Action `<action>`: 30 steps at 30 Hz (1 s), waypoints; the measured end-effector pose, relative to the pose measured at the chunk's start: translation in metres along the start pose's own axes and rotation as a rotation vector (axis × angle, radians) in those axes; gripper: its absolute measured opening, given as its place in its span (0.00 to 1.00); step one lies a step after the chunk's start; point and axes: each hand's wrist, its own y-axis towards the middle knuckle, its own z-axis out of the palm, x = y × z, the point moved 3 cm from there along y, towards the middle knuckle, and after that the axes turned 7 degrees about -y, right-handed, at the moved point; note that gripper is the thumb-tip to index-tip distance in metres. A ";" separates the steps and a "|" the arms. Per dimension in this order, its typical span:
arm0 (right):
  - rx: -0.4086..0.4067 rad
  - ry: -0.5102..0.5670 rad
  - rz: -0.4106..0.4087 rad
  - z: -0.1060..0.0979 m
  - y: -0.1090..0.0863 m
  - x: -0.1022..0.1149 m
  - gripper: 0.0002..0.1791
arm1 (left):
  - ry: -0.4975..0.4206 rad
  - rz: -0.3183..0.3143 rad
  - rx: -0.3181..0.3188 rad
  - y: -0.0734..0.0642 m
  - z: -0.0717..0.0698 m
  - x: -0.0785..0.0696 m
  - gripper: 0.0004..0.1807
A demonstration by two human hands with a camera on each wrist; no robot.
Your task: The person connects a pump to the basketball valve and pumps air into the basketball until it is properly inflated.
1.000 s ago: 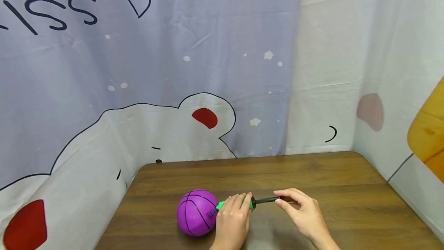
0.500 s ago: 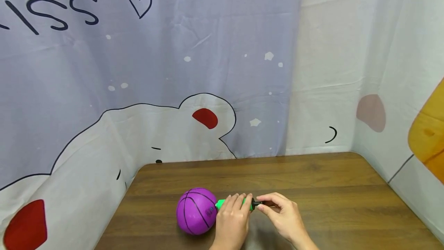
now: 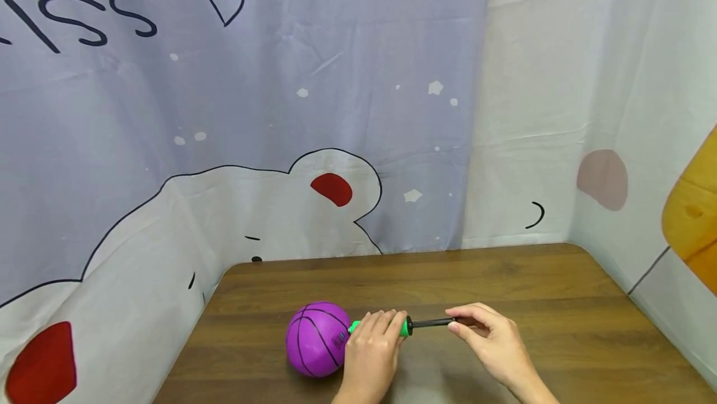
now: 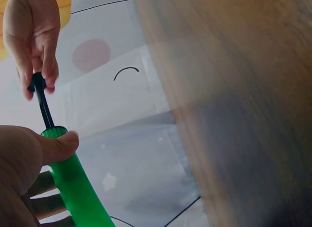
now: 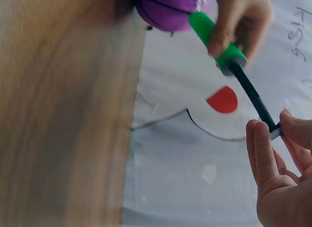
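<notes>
A purple ball with black basketball lines (image 3: 316,340) sits on the wooden table, left of both hands. My left hand (image 3: 372,351) grips the green barrel of a small hand pump (image 4: 80,188), its thumb along the barrel near the black collar. The pump's tip meets the ball's right side in the head view. With thumb and fingertips, my right hand (image 3: 498,342) pinches the handle at the end of the black pump rod (image 5: 251,95). The rod is drawn well out of the barrel, and the pump lies roughly level between the hands.
The brown wooden table (image 3: 532,279) has rounded far corners. A printed curtain (image 3: 358,80) with a heart, lettering and cartoon shapes hangs behind it and along both sides.
Half a second ago my right hand had slid left, pushing the rod into the barrel. Now it is back to the right with the rod drawn out. My left hand and the ball barely moved.
</notes>
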 end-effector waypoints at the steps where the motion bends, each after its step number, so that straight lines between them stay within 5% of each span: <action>1: -0.001 -0.007 0.005 -0.005 0.000 0.000 0.12 | 0.002 -0.001 -0.001 0.000 0.000 0.000 0.27; 10: 0.000 -0.032 0.050 -0.019 0.001 -0.004 0.11 | 0.006 -0.006 -0.005 0.000 -0.002 0.000 0.27; 18: 0.001 0.011 -0.009 0.007 0.002 0.001 0.12 | 0.046 0.023 -0.020 0.004 0.000 -0.006 0.25; 30: 0.052 0.116 0.062 0.048 -0.002 0.006 0.10 | 0.042 0.007 0.014 0.003 0.002 -0.010 0.23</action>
